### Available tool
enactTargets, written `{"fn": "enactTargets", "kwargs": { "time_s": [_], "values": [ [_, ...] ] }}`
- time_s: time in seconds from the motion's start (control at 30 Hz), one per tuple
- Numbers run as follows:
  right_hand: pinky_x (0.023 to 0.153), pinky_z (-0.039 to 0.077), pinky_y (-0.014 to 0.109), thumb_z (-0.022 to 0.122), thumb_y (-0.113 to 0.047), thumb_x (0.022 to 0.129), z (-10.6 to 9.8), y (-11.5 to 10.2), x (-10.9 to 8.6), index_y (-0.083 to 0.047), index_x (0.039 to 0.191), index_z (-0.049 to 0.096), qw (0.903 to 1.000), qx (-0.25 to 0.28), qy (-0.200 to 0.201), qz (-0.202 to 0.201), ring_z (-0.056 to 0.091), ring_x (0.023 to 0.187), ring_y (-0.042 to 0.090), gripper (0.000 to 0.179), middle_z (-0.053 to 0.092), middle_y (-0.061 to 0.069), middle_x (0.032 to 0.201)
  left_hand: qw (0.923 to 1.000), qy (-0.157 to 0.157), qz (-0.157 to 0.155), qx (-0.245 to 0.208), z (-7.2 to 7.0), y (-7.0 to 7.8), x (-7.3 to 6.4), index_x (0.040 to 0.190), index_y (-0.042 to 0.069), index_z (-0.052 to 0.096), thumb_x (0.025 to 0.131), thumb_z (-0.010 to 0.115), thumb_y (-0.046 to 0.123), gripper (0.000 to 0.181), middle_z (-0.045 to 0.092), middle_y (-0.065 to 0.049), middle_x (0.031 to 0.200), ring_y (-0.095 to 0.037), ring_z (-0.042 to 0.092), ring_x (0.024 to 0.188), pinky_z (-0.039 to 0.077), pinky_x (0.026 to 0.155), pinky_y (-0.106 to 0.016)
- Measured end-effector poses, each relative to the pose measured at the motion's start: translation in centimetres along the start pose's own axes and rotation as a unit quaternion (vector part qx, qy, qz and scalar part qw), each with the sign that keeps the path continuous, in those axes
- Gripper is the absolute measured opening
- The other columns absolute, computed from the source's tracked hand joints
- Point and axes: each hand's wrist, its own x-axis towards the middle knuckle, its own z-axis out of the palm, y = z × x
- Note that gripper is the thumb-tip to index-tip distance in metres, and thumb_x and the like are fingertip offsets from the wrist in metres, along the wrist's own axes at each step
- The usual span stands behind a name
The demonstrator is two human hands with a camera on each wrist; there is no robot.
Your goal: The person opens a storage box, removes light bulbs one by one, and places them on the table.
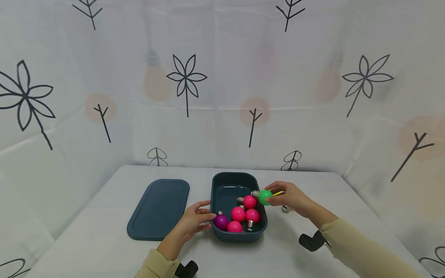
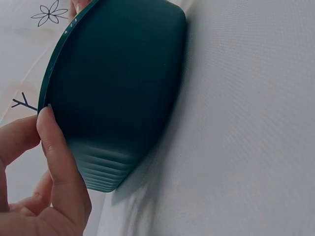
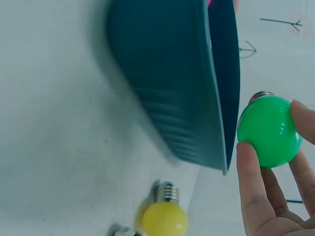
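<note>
The right hand [image 1: 289, 197] pinches a green bulb [image 1: 265, 198] by its round globe, holding it at the tub's right rim with its metal base turned inward. The left hand [image 1: 192, 221] pinches the opposite rim of the tub [image 1: 240, 237], one fingertip on the outer wall just under the edge. Inside lie four pink bulbs [image 1: 238, 214] and one purple bulb [image 1: 220, 222], gathered toward the near end; any marking on their bases is too small to read. A yellow bulb [image 3: 165, 220] lies on the table [image 1: 278, 255], to the right of the tub. A dark blue lid [image 1: 160, 210] rests flat, left of the tub. Behind hangs a white cloth [image 1: 222, 127] printed with line-drawn flowers and twigs over pale orange dots.
</note>
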Motion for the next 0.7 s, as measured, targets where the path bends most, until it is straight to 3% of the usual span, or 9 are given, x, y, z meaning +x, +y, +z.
{"fn": "enactTargets", "kwargs": {
  "time_s": [0.33, 0.7],
  "values": [
    [0.080, 0.051, 0.045, 0.073, -0.020, 0.081, -0.8, 1.4, -1.0, 0.001, 0.120, 0.054, 0.9993, 0.001, 0.035, 0.012, 0.060, 0.089, 0.022, 0.048, 0.054, 0.017, 0.112, 1.0000, 0.001, -0.004, -0.001, 0.0, 0.0, 0.1, 0.137, 0.001, 0.041, 0.081, 0.073, 0.010, 0.065, 0.052, -0.013, 0.105, -0.019, 0.059, 0.080, 0.055, 0.069, -0.030],
    [0.078, 0.053, 0.038, 0.075, -0.021, 0.080, -0.7, 3.8, -1.2, 0.005, 0.121, 0.051, 0.9957, -0.012, 0.086, 0.033, 0.057, 0.093, 0.026, 0.054, 0.052, 0.023, 0.115, 1.0000, 0.004, -0.002, -0.004, 0.0, 0.1, -0.2, 0.137, 0.001, 0.040, 0.081, 0.073, 0.009, 0.065, 0.052, -0.012, 0.103, -0.018, 0.059, 0.079, 0.055, 0.067, -0.030]
  ]
}}
